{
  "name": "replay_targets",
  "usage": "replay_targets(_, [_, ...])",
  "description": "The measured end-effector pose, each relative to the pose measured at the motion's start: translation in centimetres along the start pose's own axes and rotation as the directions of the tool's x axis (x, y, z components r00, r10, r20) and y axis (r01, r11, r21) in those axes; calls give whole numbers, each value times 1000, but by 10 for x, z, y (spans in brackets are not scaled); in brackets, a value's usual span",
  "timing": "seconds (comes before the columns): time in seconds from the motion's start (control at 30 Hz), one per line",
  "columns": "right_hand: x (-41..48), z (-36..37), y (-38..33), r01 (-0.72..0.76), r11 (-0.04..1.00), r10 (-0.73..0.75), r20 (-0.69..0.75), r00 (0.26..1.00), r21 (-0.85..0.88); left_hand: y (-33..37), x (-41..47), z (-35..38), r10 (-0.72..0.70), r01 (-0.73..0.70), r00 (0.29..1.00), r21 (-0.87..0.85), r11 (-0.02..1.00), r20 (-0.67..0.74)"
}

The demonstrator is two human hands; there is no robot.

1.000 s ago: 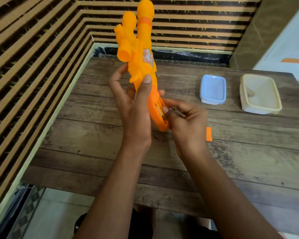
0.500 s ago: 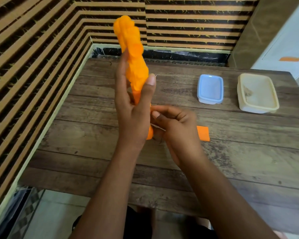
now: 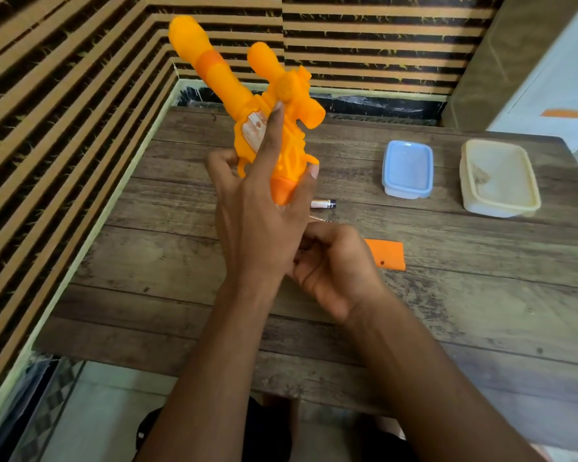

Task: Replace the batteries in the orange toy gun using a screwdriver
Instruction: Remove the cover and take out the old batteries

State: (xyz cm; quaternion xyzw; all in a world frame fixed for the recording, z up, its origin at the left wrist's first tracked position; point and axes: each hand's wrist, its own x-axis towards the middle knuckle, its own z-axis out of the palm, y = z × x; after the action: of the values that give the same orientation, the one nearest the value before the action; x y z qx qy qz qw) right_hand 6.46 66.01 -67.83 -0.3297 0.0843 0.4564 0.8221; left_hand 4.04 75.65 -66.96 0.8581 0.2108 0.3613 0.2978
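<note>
My L hand grips the orange toy gun around its handle, barrel up and tilted toward the wall, prob. to turn the grip's base toward my R hand. R fingers are curled just below; can't tell around what. One battery and the orange cover lie on the table, set within reach. Blue box and cream box sit apart, contents unclear.

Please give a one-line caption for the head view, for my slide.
Left hand holds the orange toy gun above the table; a battery and the orange cover lie near the right hand.
</note>
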Motion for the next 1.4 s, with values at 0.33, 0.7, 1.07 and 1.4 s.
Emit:
replay_targets(0.33, [0, 3, -2, 160, 987, -162, -108, 981, -19, 5, 0, 0, -9, 8, 1000, -29, 1000, -15])
replay_targets(0.7, [-2, 4, 4, 128, 991, -127, 15, 992, -44, 6, -1, 1, -34, 34, 999, -18, 999, -15])
replay_targets(1.07, [3, -14, 2, 209, 867, -197, 74, 978, -453, 3, 0, -2, -57, 55, 997, -46, 997, -52])
replay_targets(1.4, [6, -18, 0, 185, 794, -127, 139, 982, -580, 1, 1, -2, -79, 77, 996, -52, 996, -46])
